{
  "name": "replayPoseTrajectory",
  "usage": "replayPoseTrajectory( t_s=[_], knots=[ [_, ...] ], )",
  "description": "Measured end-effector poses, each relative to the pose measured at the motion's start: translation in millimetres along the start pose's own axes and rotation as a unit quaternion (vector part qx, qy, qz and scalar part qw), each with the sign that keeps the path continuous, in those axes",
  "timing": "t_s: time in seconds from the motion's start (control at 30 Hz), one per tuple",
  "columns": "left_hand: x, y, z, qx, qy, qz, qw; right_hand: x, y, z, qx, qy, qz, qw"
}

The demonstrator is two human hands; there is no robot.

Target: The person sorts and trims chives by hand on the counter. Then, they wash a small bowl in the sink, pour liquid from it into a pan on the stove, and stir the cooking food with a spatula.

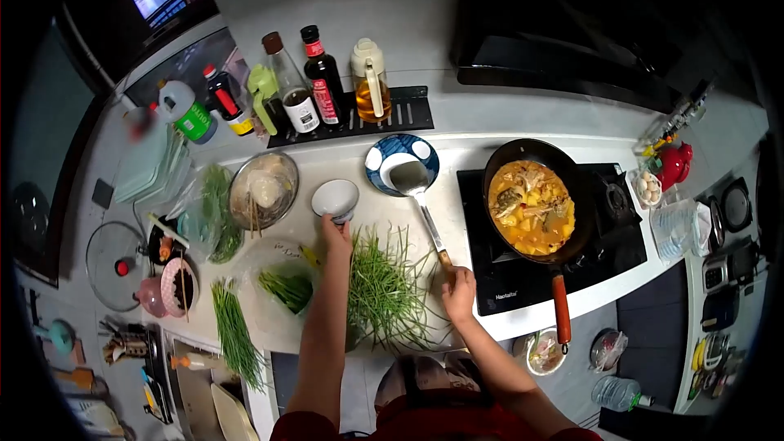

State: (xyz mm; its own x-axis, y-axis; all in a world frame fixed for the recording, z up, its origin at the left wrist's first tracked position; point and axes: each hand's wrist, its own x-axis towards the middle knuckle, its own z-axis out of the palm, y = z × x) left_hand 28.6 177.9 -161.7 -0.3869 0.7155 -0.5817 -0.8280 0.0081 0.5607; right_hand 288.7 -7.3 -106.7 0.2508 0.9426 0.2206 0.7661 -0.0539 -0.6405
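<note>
My left hand is closed on the near side of a small white bowl, above the counter. My right hand is wrapped round the wooden handle of a metal spatula. The spatula's head lies over a blue and white plate. Loose green stalks are spread on the counter between my two arms. To the right, a black pan with an orange-brown stew stands on the stove, its red-brown handle pointing toward me.
A bottle rack runs along the wall. On the left are a metal bowl, a bundle of stalks, a bagged bunch, a glass lid and a pink bowl. The stove occupies the right.
</note>
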Motion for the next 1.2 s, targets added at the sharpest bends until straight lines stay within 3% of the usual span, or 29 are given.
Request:
replayPoseTrajectory(
  t_s=[0.17,0.37,0.47,0.53,0.6,0.8,1.07,1.2],
  knots=[
    [56.1,3.7,13.1,0.048,0.059,0.003,0.997,-6.2,39.1,22.8,-0.126,-0.067,0.043,0.989],
    [53.4,2.2,19.9,0.069,0.019,-0.013,0.997,2.6,46.8,40.0,-0.17,-0.083,0.048,0.981],
    [48.9,-7.6,14.1,0.117,0.045,-0.009,0.992,7.7,52.3,48.8,-0.143,-0.072,0.051,0.986],
    [35.6,-12.7,8.4,0.126,0.011,0.03,0.992,9.2,25.3,24.3,-0.059,-0.064,0.07,0.994],
    [-14.6,-22.6,10.9,0.118,-0.043,0.1,0.987,7.0,16.5,9.5,-0.029,-0.049,0.009,0.998],
    [-146.3,-50.8,38.3,0.157,-0.068,0.237,0.956,-15.8,-13.1,-62.8,0.051,-0.036,0.026,0.998],
    [-237.3,-141.4,26.4,0.174,-0.067,0.257,0.948,-24.7,31.8,-224.4,0.144,0.025,-0.019,0.989],
    [-288.5,-197.0,21.6,0.175,-0.053,0.246,0.952,-20.6,105.2,-298.7,0.166,0.043,-0.017,0.985]
  ],
)
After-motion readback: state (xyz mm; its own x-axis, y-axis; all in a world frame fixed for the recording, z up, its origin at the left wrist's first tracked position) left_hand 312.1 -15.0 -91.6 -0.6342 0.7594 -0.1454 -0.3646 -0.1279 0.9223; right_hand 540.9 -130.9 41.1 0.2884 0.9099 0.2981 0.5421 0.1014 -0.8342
